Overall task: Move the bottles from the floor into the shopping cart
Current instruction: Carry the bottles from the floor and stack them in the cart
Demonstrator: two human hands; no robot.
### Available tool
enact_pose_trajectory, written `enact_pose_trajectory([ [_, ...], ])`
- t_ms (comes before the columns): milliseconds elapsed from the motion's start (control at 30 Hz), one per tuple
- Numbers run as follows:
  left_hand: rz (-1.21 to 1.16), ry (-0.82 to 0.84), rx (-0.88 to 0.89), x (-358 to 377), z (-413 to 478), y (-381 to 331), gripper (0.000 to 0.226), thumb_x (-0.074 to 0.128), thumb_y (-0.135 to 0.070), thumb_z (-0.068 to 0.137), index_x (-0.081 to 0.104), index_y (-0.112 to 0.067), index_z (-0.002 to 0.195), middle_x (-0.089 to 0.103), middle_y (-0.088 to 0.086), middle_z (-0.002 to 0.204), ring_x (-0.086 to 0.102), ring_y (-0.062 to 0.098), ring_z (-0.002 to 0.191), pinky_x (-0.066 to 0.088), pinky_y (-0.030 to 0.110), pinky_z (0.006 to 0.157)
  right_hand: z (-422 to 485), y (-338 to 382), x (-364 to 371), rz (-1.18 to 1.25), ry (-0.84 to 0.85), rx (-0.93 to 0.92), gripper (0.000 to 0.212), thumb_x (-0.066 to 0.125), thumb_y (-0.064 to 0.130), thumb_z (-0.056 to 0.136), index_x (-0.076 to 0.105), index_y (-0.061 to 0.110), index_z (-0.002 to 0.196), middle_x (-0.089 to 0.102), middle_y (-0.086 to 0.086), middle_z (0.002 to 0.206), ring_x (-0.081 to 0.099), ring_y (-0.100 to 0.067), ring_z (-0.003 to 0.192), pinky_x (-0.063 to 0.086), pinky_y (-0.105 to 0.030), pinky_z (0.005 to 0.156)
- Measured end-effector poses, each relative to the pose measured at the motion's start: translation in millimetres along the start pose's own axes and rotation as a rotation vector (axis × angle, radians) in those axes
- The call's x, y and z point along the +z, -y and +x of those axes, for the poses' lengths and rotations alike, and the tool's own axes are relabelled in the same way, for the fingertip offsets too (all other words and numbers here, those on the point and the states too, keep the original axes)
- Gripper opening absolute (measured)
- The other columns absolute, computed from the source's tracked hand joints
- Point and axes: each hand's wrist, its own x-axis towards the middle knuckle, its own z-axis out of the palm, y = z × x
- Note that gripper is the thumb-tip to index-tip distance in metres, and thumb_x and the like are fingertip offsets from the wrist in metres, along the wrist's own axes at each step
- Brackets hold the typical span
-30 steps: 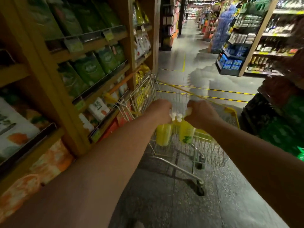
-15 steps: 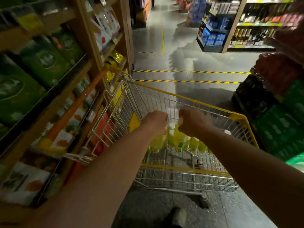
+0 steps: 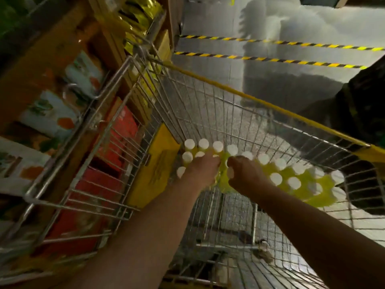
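Note:
A wire shopping cart [image 3: 270, 105] with a yellow rim fills the middle of the view. Several yellow bottles with white caps [image 3: 291, 180] stand in a row inside it, along its far end. Both my arms reach down into the basket. My left hand [image 3: 203, 171] is curled round bottle necks at the left end of the row. Close beside it, my right hand [image 3: 242, 174] grips the tops of more yellow bottles, among the standing ones. The bottles under my fists are mostly hidden.
Wooden shelves [image 3: 52, 59] with packaged goods run close along the cart's left side. Red boxes [image 3: 116, 142] show through the cart's wire wall. Grey floor with yellow-black striped tape [image 3: 270, 58] lies beyond the cart. Dark stacked goods [image 3: 362, 113] stand at the right.
My view has tilted down and closer over the cart. Both hands, holding yellow bottles, have dropped from above the cart's near edge down into the basket among the other bottles.

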Motion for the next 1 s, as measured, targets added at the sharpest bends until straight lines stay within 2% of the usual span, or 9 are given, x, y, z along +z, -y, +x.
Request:
enact_pose_trajectory([
  [167,0.026,0.011,0.021,35,38,13,0.031,0.046,-0.012,0.096,0.049,-0.010,0.127,0.045,0.013,0.128,0.051,0.031,0.111,0.034,0.033,0.071,39,-11,42,-0.033,0.051,0.032,0.040,0.058,0.011,0.085,0.050,0.017,0.123,0.048,-0.009,0.121,0.060,-0.032,0.097,0.052,-0.035,0.071],
  [300,0.000,-0.053,0.039,54,54,24,0.032,0.052,-0.017,0.091,0.048,-0.016,0.123,0.053,0.008,0.120,0.052,0.030,0.109,0.034,0.034,0.070,53,-21,65,-0.090,0.021,0.032,0.046,0.055,0.018,0.089,0.039,0.019,0.131,0.052,-0.006,0.122,0.063,-0.028,0.087,0.040,-0.027,0.058],
  [500,0.011,-0.074,0.114,72,73,34,0.044,0.055,-0.019,0.091,0.040,-0.017,0.132,0.056,0.007,0.120,0.043,0.027,0.116,0.037,0.038,0.087,61,-27,85,-0.138,-0.093,-0.002,0.048,0.065,0.019,0.083,0.041,0.014,0.124,0.062,-0.008,0.096,0.059,-0.026,0.083,0.037,-0.029,0.057],
  [567,0.021,-0.062,0.143,80,78,35,0.045,0.053,-0.019,0.092,0.039,-0.016,0.134,0.054,0.007,0.122,0.043,0.027,0.117,0.035,0.038,0.089,64,-30,92,-0.168,-0.032,-0.008,0.050,0.063,0.020,0.085,0.037,0.014,0.127,0.061,-0.008,0.098,0.057,-0.025,0.088,0.036,-0.029,0.059],
  [700,0.062,-0.031,0.152,96,85,37,0.036,0.053,-0.020,0.093,0.044,-0.014,0.127,0.052,0.007,0.125,0.042,0.027,0.120,0.036,0.037,0.091,68,-34,106,-0.177,-0.095,-0.083,0.055,0.083,0.006,0.051,0.052,0.008,0.096,0.058,-0.011,0.066,0.056,-0.028,0.059,0.040,-0.030,0.048],
  [767,0.069,-0.032,0.152,102,89,39,0.034,0.056,-0.019,0.091,0.046,-0.014,0.124,0.052,0.006,0.125,0.043,0.026,0.118,0.037,0.036,0.090,69,-34,111,-0.199,-0.072,-0.080,0.041,0.077,0.009,0.065,0.055,0.010,0.099,0.061,-0.009,0.078,0.058,-0.028,0.070,0.047,-0.035,0.061],
  [833,0.070,-0.042,0.167,106,92,41,0.034,0.057,-0.018,0.090,0.047,-0.014,0.123,0.053,0.006,0.124,0.044,0.026,0.117,0.038,0.036,0.088,70,-34,114,-0.243,-0.070,-0.076,0.033,0.068,0.014,0.077,0.055,0.011,0.107,0.062,-0.008,0.093,0.059,-0.028,0.085,0.045,-0.037,0.077],
  [933,0.022,-0.064,0.163,110,91,46,0.039,0.061,-0.017,0.088,0.047,-0.014,0.124,0.054,0.007,0.121,0.045,0.026,0.115,0.041,0.037,0.085,70,-35,115,-0.230,-0.083,-0.049,0.034,0.076,0.012,0.066,0.060,0.009,0.096,0.062,-0.010,0.086,0.060,-0.029,0.078,0.046,-0.039,0.073],
  [1000,0.018,-0.081,0.166,113,87,48,0.044,0.064,-0.017,0.086,0.047,-0.013,0.127,0.054,0.007,0.120,0.047,0.026,0.113,0.041,0.036,0.087,68,-36,119,-0.193,-0.056,-0.034,0.033,0.075,0.010,0.069,0.061,0.007,0.099,0.062,-0.012,0.093,0.061,-0.031,0.083,0.046,-0.043,0.080],
])
